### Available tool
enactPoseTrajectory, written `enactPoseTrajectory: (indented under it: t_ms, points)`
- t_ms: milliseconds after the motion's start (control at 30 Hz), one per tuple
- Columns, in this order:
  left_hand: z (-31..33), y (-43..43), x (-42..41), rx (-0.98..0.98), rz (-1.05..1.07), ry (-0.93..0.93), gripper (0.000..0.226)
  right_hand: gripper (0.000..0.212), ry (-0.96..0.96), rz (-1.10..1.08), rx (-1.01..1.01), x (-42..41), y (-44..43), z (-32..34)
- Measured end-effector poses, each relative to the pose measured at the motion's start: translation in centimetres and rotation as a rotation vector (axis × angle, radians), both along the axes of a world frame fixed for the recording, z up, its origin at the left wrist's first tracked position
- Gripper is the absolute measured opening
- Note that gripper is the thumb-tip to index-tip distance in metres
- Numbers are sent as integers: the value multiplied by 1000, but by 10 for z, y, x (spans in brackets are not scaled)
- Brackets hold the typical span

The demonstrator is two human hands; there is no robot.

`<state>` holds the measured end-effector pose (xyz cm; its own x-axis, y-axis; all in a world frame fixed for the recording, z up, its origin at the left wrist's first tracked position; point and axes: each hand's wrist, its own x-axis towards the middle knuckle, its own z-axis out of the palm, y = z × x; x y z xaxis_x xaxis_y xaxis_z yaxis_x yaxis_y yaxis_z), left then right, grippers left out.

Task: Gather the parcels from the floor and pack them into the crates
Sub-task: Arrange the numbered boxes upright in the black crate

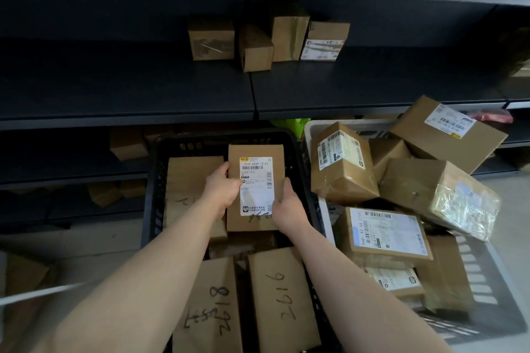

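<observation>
Parcel (255,152) of brown card sits between both hands over the black crate (153,180), labelled face up. Its long axis runs straight away from the person, toward the shelves (129,86). The white label (256,198) reads upright, top line at the far end. The left hand (222,190) grips the left long edge, thumb laid over the label's margin, the other fingers curled under and out of sight. The right hand (288,208) holds the near right corner, thumb pressed along the edge, its fingers hidden beneath. Whether the parcel rests on the cartons below cannot be told. Two numbered boxes (282,289) lie nearer in the same crate. Just beside, on the right, a pale crate (315,123) is heaped with more parcels
</observation>
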<state>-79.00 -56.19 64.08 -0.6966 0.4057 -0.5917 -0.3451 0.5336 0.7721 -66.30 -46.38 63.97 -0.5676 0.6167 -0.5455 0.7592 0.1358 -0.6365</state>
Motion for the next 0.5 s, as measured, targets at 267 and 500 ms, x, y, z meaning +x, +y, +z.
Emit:
enactPoseTrajectory:
  t_ms: [267, 500]
  points:
    - [14, -12, 18, -208, -157, 156, 52, 59, -95, 207, 66, -14, 1, -3]
    - [3, -33, 16, -530, -381, 499, 56, 64, -111, 277, 50, 3, 4, -11]
